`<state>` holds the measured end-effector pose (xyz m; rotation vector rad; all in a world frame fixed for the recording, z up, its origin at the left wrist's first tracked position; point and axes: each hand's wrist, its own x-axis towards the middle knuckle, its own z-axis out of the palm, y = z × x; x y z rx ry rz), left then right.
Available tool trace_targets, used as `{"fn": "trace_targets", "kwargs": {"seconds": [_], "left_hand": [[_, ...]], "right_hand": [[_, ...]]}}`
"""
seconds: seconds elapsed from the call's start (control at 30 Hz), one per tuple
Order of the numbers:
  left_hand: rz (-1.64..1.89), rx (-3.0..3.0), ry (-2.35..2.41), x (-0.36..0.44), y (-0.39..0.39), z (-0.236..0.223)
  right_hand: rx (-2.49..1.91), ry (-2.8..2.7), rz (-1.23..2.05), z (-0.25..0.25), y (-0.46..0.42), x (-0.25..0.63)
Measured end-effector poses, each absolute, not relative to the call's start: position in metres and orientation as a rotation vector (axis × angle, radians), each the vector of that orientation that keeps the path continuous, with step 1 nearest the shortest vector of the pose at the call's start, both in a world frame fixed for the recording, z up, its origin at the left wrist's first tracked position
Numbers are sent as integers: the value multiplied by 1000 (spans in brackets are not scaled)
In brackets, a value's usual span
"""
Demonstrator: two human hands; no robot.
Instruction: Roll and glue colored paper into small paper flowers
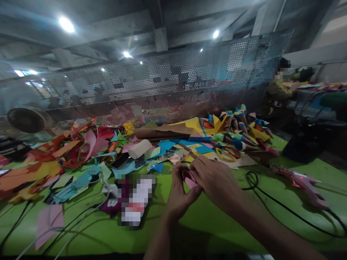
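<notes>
Both my hands meet over the green table (206,231), fingers curled round a small rolled piece of pink paper (189,179). My left hand (179,193) grips it from the left, thumb along its lower edge. From the right, my right hand (213,177) pinches the other side, its fingertips partly hidden behind the roll. To the right lies a pink glue gun (306,186) with a black cord (290,209). A phone-like slab (138,202), blurred out in part, is left of my hands.
Coloured paper scraps (89,144) heap up at the left and back. Finished paper cones (238,126) pile at back right, near yellow-handled scissors (226,154). White cables (78,220) cross the left side. Behind stands a perforated metal screen (173,86); a person (280,90) sits at far right.
</notes>
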<state>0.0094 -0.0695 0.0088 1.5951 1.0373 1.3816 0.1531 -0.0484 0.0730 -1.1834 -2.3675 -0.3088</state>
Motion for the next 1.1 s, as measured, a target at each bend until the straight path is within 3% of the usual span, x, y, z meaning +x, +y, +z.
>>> {"fn": "trace_targets", "kwargs": {"seconds": [0.73, 1.1], "left_hand": [[1364, 1596, 1066, 11, -69, 10], [1407, 1568, 1054, 13, -68, 9]], "right_hand": [[-1019, -2301, -520, 72, -43, 159], [-932, -2246, -414, 75, -41, 157]]}}
